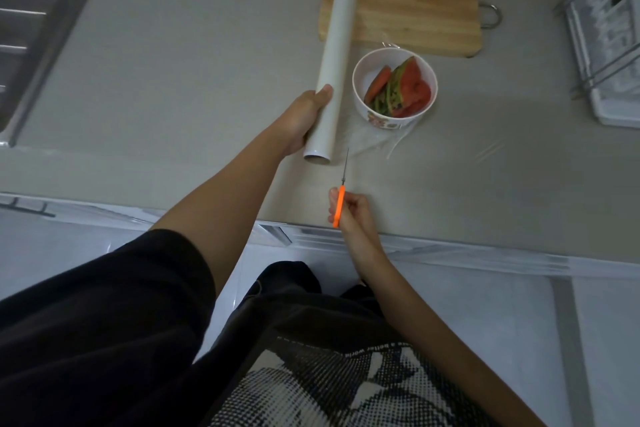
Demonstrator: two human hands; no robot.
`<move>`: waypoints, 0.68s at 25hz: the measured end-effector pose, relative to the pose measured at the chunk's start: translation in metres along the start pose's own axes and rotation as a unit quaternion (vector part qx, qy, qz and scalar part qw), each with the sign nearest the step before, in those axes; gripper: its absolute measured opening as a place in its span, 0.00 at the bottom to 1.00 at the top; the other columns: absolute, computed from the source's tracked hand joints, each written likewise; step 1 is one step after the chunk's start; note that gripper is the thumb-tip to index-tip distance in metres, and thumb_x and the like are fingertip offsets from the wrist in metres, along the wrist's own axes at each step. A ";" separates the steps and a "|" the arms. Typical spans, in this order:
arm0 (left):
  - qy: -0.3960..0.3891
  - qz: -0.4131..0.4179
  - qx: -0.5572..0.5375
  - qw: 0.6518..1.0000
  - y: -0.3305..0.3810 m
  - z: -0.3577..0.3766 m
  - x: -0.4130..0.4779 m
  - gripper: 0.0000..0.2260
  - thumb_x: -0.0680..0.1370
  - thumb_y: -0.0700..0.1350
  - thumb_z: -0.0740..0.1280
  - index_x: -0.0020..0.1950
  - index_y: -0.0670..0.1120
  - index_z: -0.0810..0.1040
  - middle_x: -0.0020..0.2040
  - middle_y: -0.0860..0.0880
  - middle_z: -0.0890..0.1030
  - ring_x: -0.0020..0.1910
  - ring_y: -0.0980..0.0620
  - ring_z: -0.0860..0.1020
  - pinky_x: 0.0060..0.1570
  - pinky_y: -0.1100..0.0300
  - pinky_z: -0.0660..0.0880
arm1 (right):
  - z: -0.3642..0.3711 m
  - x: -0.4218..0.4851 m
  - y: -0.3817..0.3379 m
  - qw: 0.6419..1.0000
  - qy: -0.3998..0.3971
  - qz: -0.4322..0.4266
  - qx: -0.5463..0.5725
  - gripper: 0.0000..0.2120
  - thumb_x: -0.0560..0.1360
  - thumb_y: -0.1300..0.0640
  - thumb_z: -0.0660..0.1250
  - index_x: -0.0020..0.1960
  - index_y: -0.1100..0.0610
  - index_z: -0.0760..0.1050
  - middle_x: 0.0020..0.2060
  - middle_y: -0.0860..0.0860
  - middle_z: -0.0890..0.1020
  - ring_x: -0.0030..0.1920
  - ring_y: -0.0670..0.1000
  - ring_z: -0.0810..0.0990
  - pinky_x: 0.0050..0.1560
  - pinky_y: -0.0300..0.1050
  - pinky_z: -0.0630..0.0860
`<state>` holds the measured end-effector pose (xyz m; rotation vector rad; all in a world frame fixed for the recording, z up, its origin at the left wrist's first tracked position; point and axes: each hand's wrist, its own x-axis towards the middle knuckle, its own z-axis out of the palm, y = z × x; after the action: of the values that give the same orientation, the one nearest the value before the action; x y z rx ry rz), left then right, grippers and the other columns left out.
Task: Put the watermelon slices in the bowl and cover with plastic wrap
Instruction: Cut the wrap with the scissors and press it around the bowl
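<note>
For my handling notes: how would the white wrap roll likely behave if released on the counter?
The wrap roll is a long smooth cylinder, so it would probably roll on the flat counter. Gripped near one end by the left hand, it looks straight: likely stiff.

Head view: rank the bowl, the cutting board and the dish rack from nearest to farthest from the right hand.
1. The bowl, just beyond the right hand and slightly to its right.
2. The cutting board, behind the bowl against the tiled wall.
3. The dish rack, at the counter's far right end.
</note>
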<state>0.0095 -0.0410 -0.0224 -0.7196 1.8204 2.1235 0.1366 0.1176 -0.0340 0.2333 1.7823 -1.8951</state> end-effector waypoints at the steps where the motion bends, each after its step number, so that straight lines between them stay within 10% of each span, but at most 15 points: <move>1: 0.001 0.000 0.000 1.000 0.000 0.000 0.000 0.18 0.81 0.54 0.58 0.61 0.41 0.72 0.43 0.47 0.79 0.37 0.54 0.80 0.35 0.62 0.76 | 0.000 0.000 0.000 1.000 -0.003 -0.002 0.002 0.21 0.74 0.51 0.65 0.57 0.66 0.68 0.39 0.51 0.71 0.34 0.39 0.73 0.44 0.34 0.73; 17: -0.007 0.000 -0.014 1.000 0.009 0.003 -0.016 0.22 0.81 0.53 0.58 0.66 0.38 0.70 0.46 0.45 0.78 0.42 0.49 0.78 0.43 0.56 0.76 | -0.003 -0.010 0.014 0.996 -0.034 0.012 -0.079 0.29 0.64 0.30 0.63 0.50 0.53 0.69 0.40 0.49 0.76 0.39 0.42 0.76 0.39 0.28 0.70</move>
<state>0.0177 -0.0377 -0.0060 -0.7101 1.7872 2.1520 0.1514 0.1233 -0.0418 0.1305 1.8636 -1.7152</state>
